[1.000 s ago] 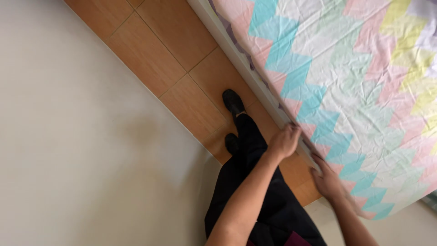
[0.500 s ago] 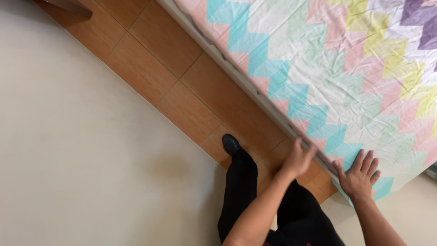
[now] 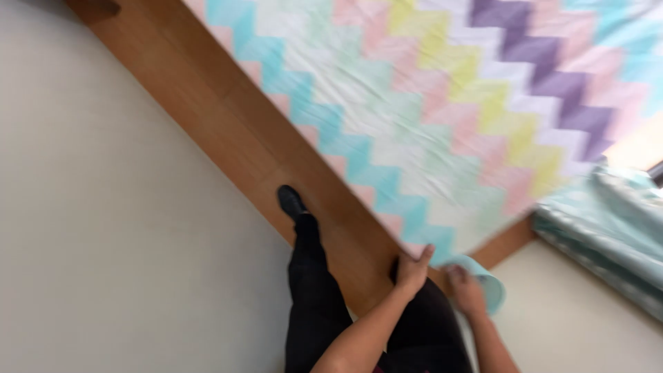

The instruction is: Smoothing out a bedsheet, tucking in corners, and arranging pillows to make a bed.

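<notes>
2 hands are working the zigzag bedsheet (image 3: 428,124) at its 6 o'clock corner, the left hand (image 3: 413,268) pinching the hem and the right hand (image 3: 464,289) gripping the turned-under aqua corner; pulling evenly should be keeping it flat.

Both hands (image 3: 413,268) now at the sheet's (image 3: 442,131) corner, its teal edge (image 3: 487,283) lifted.

The bedsheet (image 3: 442,117) shows zigzag bands of turquoise, mint, pink, yellow, purple and white. The floor tiles (image 3: 228,131) are orange-brown, the trousers (image 3: 318,297) black, the curtain (image 3: 608,228) pale teal.
</notes>
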